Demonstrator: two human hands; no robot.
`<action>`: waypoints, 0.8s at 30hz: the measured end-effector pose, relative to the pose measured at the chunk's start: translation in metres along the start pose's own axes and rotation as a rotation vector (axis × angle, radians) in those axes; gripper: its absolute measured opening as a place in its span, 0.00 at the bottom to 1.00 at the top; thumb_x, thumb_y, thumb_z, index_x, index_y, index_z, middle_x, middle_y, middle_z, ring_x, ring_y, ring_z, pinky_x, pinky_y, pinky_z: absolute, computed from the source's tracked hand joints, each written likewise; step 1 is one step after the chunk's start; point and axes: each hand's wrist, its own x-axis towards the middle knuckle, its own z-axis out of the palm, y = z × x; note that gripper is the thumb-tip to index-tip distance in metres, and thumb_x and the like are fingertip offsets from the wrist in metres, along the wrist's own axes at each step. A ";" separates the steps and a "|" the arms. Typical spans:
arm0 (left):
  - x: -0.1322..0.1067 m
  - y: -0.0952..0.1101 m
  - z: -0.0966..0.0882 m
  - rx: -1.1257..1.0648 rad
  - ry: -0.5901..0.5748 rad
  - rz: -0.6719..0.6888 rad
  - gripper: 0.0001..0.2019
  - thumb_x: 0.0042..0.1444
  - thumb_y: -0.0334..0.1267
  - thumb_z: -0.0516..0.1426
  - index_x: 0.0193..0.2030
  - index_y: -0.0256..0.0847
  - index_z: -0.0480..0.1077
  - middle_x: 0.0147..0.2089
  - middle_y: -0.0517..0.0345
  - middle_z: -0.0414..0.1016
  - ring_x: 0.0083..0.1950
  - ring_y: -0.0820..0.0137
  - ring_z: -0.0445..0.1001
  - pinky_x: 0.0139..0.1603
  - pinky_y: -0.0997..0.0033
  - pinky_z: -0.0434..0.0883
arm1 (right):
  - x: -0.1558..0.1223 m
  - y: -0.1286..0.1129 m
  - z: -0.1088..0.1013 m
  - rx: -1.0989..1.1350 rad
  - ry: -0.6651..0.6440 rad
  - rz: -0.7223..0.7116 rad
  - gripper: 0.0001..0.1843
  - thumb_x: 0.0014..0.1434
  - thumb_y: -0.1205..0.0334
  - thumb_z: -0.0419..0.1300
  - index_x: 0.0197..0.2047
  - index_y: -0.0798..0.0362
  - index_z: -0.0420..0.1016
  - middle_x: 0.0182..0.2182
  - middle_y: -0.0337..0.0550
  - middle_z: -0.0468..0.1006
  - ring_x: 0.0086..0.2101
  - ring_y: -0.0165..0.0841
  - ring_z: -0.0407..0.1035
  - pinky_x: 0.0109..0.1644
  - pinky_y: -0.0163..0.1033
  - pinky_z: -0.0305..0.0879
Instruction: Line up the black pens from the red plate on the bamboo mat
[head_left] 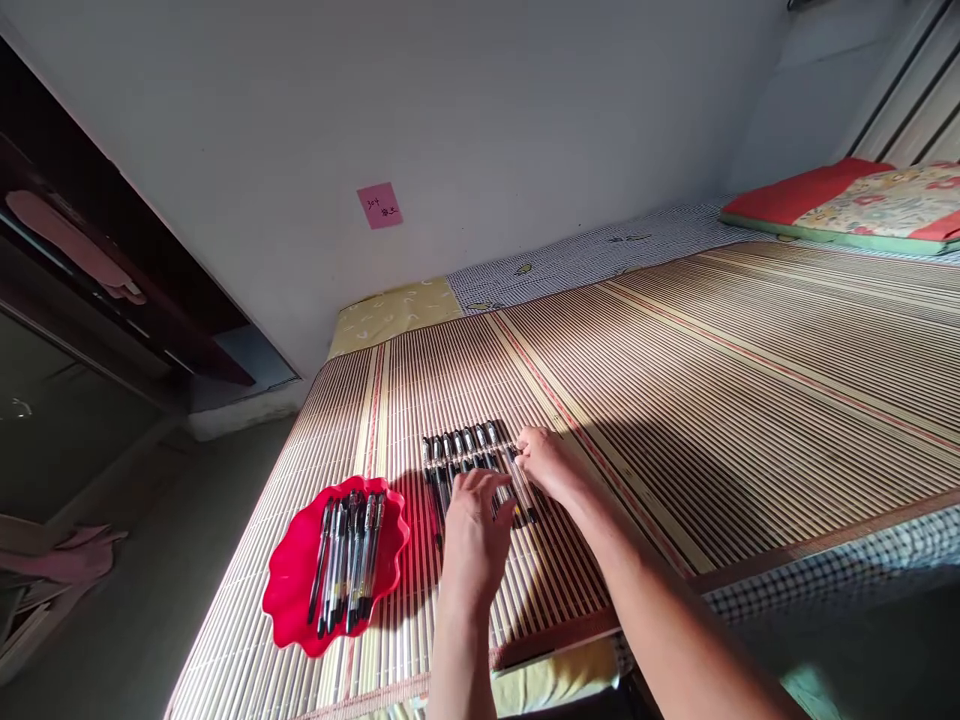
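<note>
A row of several black-capped pens (459,443) lies side by side on the slatted bamboo mat, caps toward the wall. My right hand (546,462) is at the right end of the row, fingers closed about the cap end of the rightmost pen (527,497). Over the lower part of the row is my left hand (476,520), its fingers curved and its thumb apart, with nothing visible gripped; it hides some of the barrels. To the left, a red scalloped plate (289,570) holds more clear-barrelled pens (351,560) in a loose bundle.
The bamboo mat (675,350) covers a bed against a white wall (525,120) bearing a pink note (380,205). A folded floral quilt (862,205) lies at the far right. Beyond the bed's left edge are the floor (217,500) and dark wooden furniture (82,220).
</note>
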 end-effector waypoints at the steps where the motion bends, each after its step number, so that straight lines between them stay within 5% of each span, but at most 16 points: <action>1: 0.000 0.002 0.005 0.031 -0.033 0.036 0.15 0.56 0.24 0.62 0.48 0.44 0.80 0.53 0.53 0.81 0.60 0.57 0.73 0.62 0.51 0.71 | 0.001 0.000 0.001 0.002 -0.005 0.000 0.07 0.54 0.75 0.65 0.34 0.55 0.76 0.30 0.40 0.78 0.29 0.30 0.68 0.31 0.33 0.53; 6: -0.003 0.000 0.021 0.180 -0.098 0.092 0.23 0.53 0.21 0.64 0.55 0.42 0.78 0.62 0.51 0.77 0.73 0.52 0.61 0.73 0.47 0.62 | -0.001 -0.005 0.001 0.007 -0.007 0.005 0.09 0.54 0.79 0.63 0.34 0.55 0.76 0.27 0.39 0.76 0.28 0.29 0.68 0.31 0.33 0.53; 12: -0.001 -0.003 0.021 0.261 -0.160 0.070 0.21 0.53 0.22 0.64 0.53 0.39 0.79 0.63 0.49 0.76 0.75 0.49 0.58 0.76 0.44 0.59 | -0.007 -0.017 -0.006 0.018 -0.025 -0.001 0.11 0.54 0.80 0.61 0.35 0.55 0.77 0.27 0.39 0.76 0.28 0.29 0.67 0.30 0.33 0.52; 24: -0.003 -0.005 0.023 0.256 -0.098 0.109 0.18 0.52 0.22 0.64 0.48 0.42 0.79 0.61 0.50 0.77 0.74 0.46 0.61 0.73 0.38 0.61 | -0.004 -0.018 -0.001 0.007 -0.043 -0.016 0.12 0.54 0.80 0.61 0.36 0.55 0.79 0.26 0.39 0.76 0.28 0.30 0.68 0.30 0.33 0.52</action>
